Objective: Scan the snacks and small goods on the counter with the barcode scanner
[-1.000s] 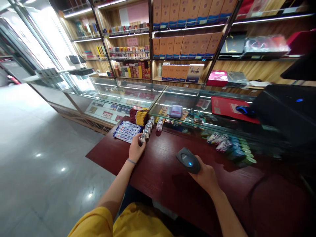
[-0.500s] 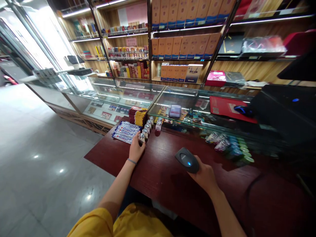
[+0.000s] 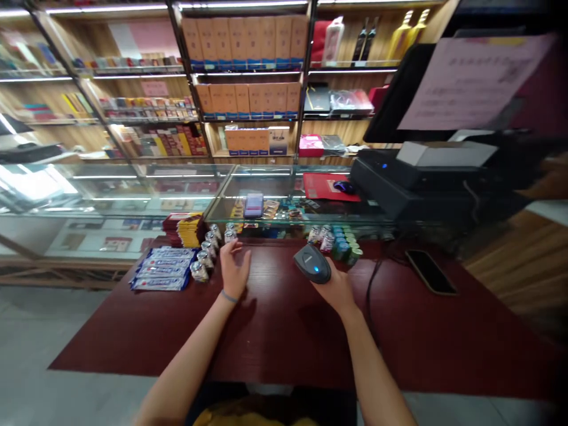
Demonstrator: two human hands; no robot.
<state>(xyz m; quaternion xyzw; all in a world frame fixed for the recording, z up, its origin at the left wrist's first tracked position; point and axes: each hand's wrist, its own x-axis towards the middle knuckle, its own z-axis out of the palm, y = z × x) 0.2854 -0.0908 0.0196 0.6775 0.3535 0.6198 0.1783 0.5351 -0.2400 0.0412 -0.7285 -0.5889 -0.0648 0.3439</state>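
Observation:
My right hand (image 3: 336,290) is closed round a dark barcode scanner (image 3: 313,263) with a blue light, held over the dark red table (image 3: 284,331). My left hand (image 3: 234,267) hovers open with fingers spread, holding nothing, just right of a row of several small clear jars (image 3: 206,254) with silver lids. One more small jar (image 3: 229,235) stands just beyond its fingertips. Blue and white flat packs (image 3: 162,269) lie left of the jars.
A glass display counter (image 3: 284,201) borders the table's far side. Small cans and jars (image 3: 339,241) sit behind the scanner. A phone (image 3: 430,271) lies at the right, near a black register (image 3: 426,177). Red and yellow packs (image 3: 184,229) are stacked at the left. Shelves of boxes fill the wall.
My left hand has let go of the nearest jar and moved right, opening. The view has swung right, bringing the register and phone into sight. The scanner stays in my right hand.

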